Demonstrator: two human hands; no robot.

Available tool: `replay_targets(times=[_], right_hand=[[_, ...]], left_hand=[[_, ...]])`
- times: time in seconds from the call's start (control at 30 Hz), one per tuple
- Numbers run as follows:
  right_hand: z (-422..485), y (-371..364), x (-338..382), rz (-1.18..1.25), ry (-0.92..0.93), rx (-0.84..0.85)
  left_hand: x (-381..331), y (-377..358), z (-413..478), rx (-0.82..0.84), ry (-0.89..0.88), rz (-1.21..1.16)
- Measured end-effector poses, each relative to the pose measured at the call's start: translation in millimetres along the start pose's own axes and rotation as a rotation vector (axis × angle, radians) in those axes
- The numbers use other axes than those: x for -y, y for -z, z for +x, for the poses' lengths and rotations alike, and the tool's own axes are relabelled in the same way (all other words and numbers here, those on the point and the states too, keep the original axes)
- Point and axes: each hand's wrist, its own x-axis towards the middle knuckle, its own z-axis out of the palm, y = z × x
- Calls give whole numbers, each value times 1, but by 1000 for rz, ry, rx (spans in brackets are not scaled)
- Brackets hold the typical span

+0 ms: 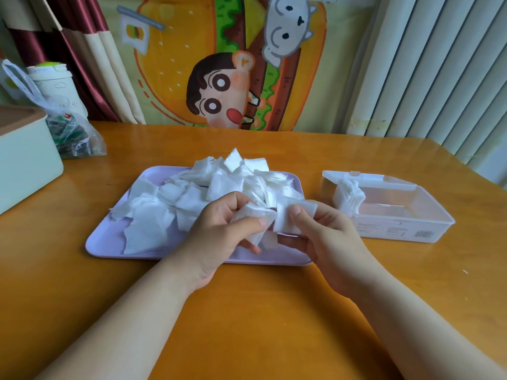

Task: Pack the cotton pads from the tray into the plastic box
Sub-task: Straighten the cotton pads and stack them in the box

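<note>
No legible txt; print on plastic box (397, 229) & cup (56, 87) too blurry.

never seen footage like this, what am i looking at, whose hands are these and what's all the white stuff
There is no machine here. The single picture comes from a camera worn on a person's head, looking down at their own two bare hands over a wooden table.

A lilac tray holds a loose pile of white cotton pads. To its right stands an open clear plastic box, with a small stack of pads upright at its left end.

The left hand grips a small bunch of pads. The right hand pinches at least one pad under its thumb. Both hands are above the tray's near edge.

At far left sit a pale box, a plastic bag and a cup.
</note>
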Motion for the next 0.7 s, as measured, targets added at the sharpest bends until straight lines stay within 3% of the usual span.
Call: replay_targets(times=[0.13, 0.23, 0.4, 0.53, 0.7], right_hand=[[4, 10, -3, -168, 42, -256], [7, 17, 0, -284, 55, -327], [1, 10, 7, -328, 67, -217], [-8, 0, 12, -125, 56, -104], [-10, -4, 9, -105, 21, -8]], left_hand=[[4, 1, 2, -101, -40, 47], [5, 3, 4, -122, -67, 62], [-2, -6, -1, -7, -79, -34], [3, -10, -2, -28, -45, 43], [9, -8, 0, -55, -74, 119]])
